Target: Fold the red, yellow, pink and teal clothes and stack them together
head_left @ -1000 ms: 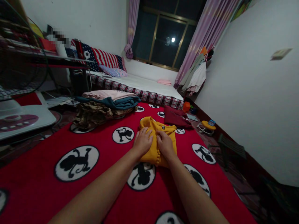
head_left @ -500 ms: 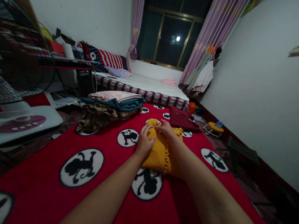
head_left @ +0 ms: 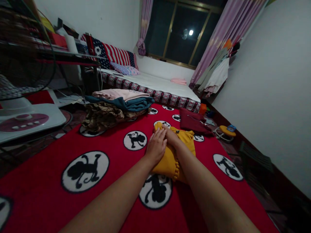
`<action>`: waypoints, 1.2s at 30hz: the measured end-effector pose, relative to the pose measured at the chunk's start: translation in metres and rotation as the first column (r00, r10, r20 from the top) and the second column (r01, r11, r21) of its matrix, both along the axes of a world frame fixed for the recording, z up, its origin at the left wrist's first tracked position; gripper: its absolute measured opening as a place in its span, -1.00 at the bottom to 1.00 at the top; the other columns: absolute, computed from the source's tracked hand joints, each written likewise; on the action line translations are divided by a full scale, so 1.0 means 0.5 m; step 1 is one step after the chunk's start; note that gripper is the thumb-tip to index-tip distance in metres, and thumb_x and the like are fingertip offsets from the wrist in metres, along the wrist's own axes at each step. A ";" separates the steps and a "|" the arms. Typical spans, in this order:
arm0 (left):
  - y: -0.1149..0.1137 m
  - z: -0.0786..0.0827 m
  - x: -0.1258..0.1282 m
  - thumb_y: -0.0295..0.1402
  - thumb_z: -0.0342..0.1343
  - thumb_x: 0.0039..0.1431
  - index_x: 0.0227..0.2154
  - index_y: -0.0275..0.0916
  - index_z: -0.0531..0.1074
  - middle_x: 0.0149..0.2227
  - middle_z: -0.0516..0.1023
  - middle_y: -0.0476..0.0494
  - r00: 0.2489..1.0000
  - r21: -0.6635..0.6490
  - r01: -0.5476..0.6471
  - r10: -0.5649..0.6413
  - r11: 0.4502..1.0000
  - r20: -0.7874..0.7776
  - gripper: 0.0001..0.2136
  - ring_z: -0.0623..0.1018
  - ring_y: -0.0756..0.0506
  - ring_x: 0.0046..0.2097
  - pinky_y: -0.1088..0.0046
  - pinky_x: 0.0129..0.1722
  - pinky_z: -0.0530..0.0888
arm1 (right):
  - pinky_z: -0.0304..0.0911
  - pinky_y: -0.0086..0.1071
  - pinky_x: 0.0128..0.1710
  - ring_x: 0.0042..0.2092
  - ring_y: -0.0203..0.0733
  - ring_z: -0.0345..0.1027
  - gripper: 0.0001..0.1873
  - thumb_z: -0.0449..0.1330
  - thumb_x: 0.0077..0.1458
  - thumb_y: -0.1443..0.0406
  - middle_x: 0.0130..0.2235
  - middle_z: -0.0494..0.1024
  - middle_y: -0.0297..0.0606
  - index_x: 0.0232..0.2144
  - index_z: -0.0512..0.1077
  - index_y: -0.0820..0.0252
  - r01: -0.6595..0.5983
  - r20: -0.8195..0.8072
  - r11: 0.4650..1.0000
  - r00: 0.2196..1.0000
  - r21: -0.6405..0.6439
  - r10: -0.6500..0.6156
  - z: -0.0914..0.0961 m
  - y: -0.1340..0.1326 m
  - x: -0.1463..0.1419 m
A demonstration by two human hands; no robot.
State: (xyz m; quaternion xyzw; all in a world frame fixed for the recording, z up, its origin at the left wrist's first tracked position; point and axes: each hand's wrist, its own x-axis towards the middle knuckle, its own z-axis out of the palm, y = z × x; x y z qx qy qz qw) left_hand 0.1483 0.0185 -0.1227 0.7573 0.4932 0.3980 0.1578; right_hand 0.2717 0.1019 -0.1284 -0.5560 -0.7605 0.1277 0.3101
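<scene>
A folded yellow garment (head_left: 165, 163) with a bobbled trim lies on a red blanket (head_left: 116, 168) printed with black monkey figures in white circles. My left hand (head_left: 156, 147) rests on the garment, its fingers stretched out and lying flat near the far end. Close against it, my right hand (head_left: 171, 137) has its fingers bent over the far edge of the yellow cloth. The left hand partly covers those right fingertips. Beyond my right hand lies a folded dark red garment (head_left: 191, 121).
Farther left sits a pile of folded clothes: brown ruffled cloth (head_left: 102, 115), teal cloth (head_left: 121, 103) and pink cloth (head_left: 119, 94). A fan base (head_left: 46, 113) stands at the left. At the back is a bed (head_left: 155, 82); a yellow-topped stool (head_left: 227, 130) is on the right.
My left hand has flattened and moved against my right hand on the yellow garment. The garment's right side now spreads a little wider. The view has shifted slightly.
</scene>
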 end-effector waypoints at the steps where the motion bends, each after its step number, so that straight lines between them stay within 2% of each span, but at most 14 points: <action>1: 0.000 -0.002 0.002 -0.37 -0.14 0.30 0.25 -0.32 0.16 0.32 0.14 -0.27 0.998 -0.051 0.027 -0.029 0.998 -0.052 -0.53 0.11 -0.16 0.35 0.13 0.31 0.10 | 0.20 -0.36 0.07 -0.01 -0.23 0.39 -0.67 0.08 0.08 0.43 -0.02 0.55 -0.13 -0.08 0.44 0.30 0.003 0.010 1.000 1.000 -0.016 -0.003 0.002 0.002 0.000; 4: 0.003 -0.010 0.002 -0.27 -0.22 0.34 0.30 -0.37 0.04 0.36 0.02 -0.30 0.987 -0.152 0.022 -0.045 0.988 -0.152 -0.48 0.03 -0.18 0.37 0.08 0.31 0.06 | 0.18 -0.30 0.11 0.04 -0.18 0.37 -0.62 0.09 0.04 0.46 0.02 0.52 -0.11 -0.05 0.44 0.29 0.002 0.028 0.998 1.000 -0.062 0.000 0.021 -0.006 0.002; 7: 0.005 -0.017 -0.003 -0.22 -0.23 0.34 0.31 -0.34 0.03 0.37 -0.04 -0.27 0.976 -0.161 0.023 -0.057 0.987 -0.210 -0.47 -0.01 -0.17 0.38 0.09 0.31 0.02 | 0.20 -0.27 0.11 0.05 -0.15 0.37 -0.58 0.09 0.04 0.43 0.03 0.52 -0.14 -0.02 0.44 0.26 0.004 0.025 0.998 1.000 -0.067 -0.002 0.054 -0.048 0.014; 11: 0.001 -0.021 -0.004 -0.16 -0.21 0.34 0.29 -0.26 0.09 0.38 -0.06 -0.24 0.973 -0.136 0.008 -0.040 0.991 -0.229 -0.48 0.00 -0.20 0.38 0.05 0.31 0.02 | 0.20 -0.23 0.11 0.05 -0.10 0.39 -0.61 0.06 0.14 0.30 0.00 0.54 -0.12 0.00 0.46 0.24 0.148 -0.005 0.985 0.989 0.086 -0.148 0.083 -0.135 0.060; 14: -0.002 -0.019 -0.001 -0.15 -0.20 0.33 0.29 -0.22 0.10 0.38 -0.05 -0.24 0.969 -0.134 -0.011 -0.023 0.991 -0.245 -0.48 0.00 -0.20 0.38 0.05 0.30 0.03 | 0.06 -0.03 0.19 0.18 -0.02 0.25 -0.60 0.01 0.22 0.23 0.11 0.46 -0.11 0.05 0.43 0.15 0.237 0.117 0.961 0.960 0.140 -0.254 0.067 -0.179 0.100; 17: -0.003 -0.014 0.002 -0.16 -0.21 0.33 0.30 -0.25 0.08 0.38 -0.07 -0.25 0.957 -0.152 -0.021 -0.024 0.988 -0.289 -0.47 -0.02 -0.21 0.38 0.06 0.31 0.02 | -0.11 0.16 0.23 0.33 0.02 -0.03 -0.55 -0.06 0.28 0.23 0.31 0.17 -0.11 0.18 0.29 0.08 0.294 0.301 0.956 0.910 0.016 -0.285 0.033 -0.188 0.124; 19: -0.001 -0.011 0.002 -0.16 -0.20 0.33 0.31 -0.24 0.06 0.38 -0.09 -0.26 0.951 -0.161 -0.023 -0.028 0.987 -0.308 -0.46 -0.03 -0.21 0.38 0.04 0.30 0.01 | -0.14 0.17 0.24 0.36 -0.01 -0.11 -0.53 -0.09 0.30 0.22 0.35 0.06 -0.15 0.22 0.23 0.02 0.320 0.361 0.947 0.887 -0.032 -0.287 0.018 -0.184 0.128; 21: 0.001 -0.011 0.002 -0.17 -0.19 0.33 0.31 -0.22 0.04 0.39 -0.10 -0.26 0.947 -0.156 -0.014 -0.037 0.988 -0.318 -0.46 -0.04 -0.21 0.38 0.04 0.30 0.01 | -0.13 0.16 0.24 0.36 -0.03 -0.13 -0.53 -0.11 0.32 0.19 0.35 0.05 -0.18 0.23 0.21 -0.02 0.339 0.374 0.940 0.876 -0.027 -0.305 0.012 -0.184 0.125; 24: -0.003 -0.015 -0.005 -0.16 -0.19 0.33 0.32 -0.25 0.02 0.38 -0.11 -0.31 0.941 -0.141 0.000 -0.048 0.990 -0.336 -0.45 -0.05 -0.23 0.38 0.05 0.30 0.02 | -0.05 0.09 0.23 0.36 -0.05 -0.12 -0.53 -0.15 0.32 0.19 0.34 0.09 -0.17 0.23 0.22 0.01 0.374 0.359 0.927 0.867 -0.014 -0.345 0.010 -0.205 0.116; 26: -0.014 -0.021 -0.016 -0.13 -0.18 0.32 0.32 -0.28 0.02 0.38 -0.09 -0.35 0.936 -0.129 -0.002 -0.044 0.992 -0.349 -0.43 -0.03 -0.26 0.38 0.06 0.29 0.04 | 0.00 0.00 0.22 0.36 -0.04 -0.13 -0.51 -0.15 0.32 0.20 0.34 0.08 -0.09 0.23 0.22 0.12 0.407 0.342 0.913 0.856 0.019 -0.388 0.005 -0.231 0.111; 28: -0.035 -0.028 -0.030 -0.12 -0.17 0.32 0.31 -0.30 0.04 0.37 -0.05 -0.39 0.929 -0.106 -0.021 -0.020 0.994 -0.369 -0.42 0.02 -0.29 0.37 0.07 0.29 0.06 | 0.01 0.01 0.21 0.34 0.06 -0.09 -0.46 -0.11 0.30 0.18 0.34 0.06 0.04 0.24 0.18 0.27 0.483 0.318 0.872 0.817 0.076 -0.480 -0.001 -0.261 0.108; 30: -0.063 -0.030 -0.045 -0.13 -0.15 0.31 0.29 -0.34 0.09 0.34 0.04 -0.44 0.918 -0.068 -0.052 0.021 0.996 -0.396 -0.43 0.09 -0.32 0.34 0.08 0.28 0.07 | -0.03 0.11 0.19 0.28 0.19 0.02 -0.38 -0.05 0.26 0.12 0.29 0.12 0.19 0.26 0.12 0.38 0.585 0.293 0.800 0.748 0.132 -0.596 -0.004 -0.289 0.108; 32: -0.093 -0.024 -0.057 -0.16 -0.13 0.31 0.27 -0.35 0.14 0.26 0.21 -0.46 0.909 -0.021 -0.085 0.068 0.996 -0.411 -0.45 0.21 -0.31 0.29 0.11 0.24 0.14 | -0.05 0.17 0.15 0.18 0.27 0.18 -0.31 -0.01 0.23 0.09 0.18 0.29 0.29 0.25 0.10 0.45 0.650 0.285 0.743 0.690 0.161 -0.665 -0.002 -0.309 0.110; 36: -0.132 0.009 -0.066 -0.19 -0.08 0.28 0.24 -0.31 0.14 -0.05 0.50 -0.35 0.903 0.024 -0.162 0.158 0.986 -0.399 -0.48 0.46 -0.23 0.04 0.24 0.05 0.33 | 0.15 -0.01 -0.01 0.00 0.21 0.36 -0.36 0.03 0.20 0.10 -0.07 0.50 0.24 0.19 0.19 0.44 0.661 0.281 0.733 0.681 0.163 -0.677 0.013 -0.330 0.116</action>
